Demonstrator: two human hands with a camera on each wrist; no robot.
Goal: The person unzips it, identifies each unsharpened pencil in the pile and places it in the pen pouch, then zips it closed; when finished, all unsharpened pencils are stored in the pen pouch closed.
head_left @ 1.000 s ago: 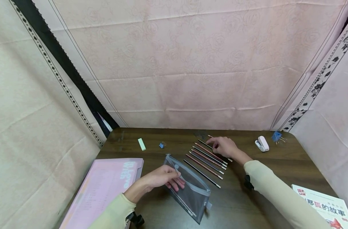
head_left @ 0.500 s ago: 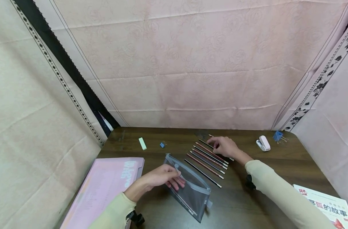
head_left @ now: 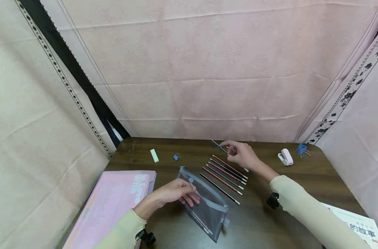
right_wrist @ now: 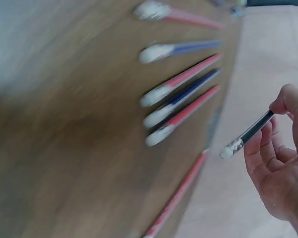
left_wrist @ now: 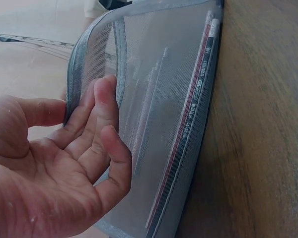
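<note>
My left hand (head_left: 179, 193) holds the open rim of a grey mesh zip pouch (head_left: 204, 214), thumb on one side of the edge and fingers on the other. A red pencil and a dark pencil (left_wrist: 201, 84) lie along the pouch's bottom inside, seen through the mesh. At the back of the table my right hand (head_left: 243, 154) pinches a dark pencil (right_wrist: 256, 127) between thumb and fingers, its white eraser end pointing away from the palm. Several red and dark pencils (head_left: 230, 167) lie slanted in a row between the pouch and that hand. Beyond them lies another red pencil (right_wrist: 176, 198).
A pink folder (head_left: 114, 204) lies at the left. Towards the back are a pale green strip (head_left: 154, 155) and a small blue clip (head_left: 176, 157). Back right sit a white stapler (head_left: 285, 157) and a larger blue clip (head_left: 301, 149); a white book (head_left: 363, 230) lies front right, partly behind the right sleeve.
My right hand has lifted the dark pencil from the far part of the row, raising it slightly up and back. My left hand and the pouch stay in place.
</note>
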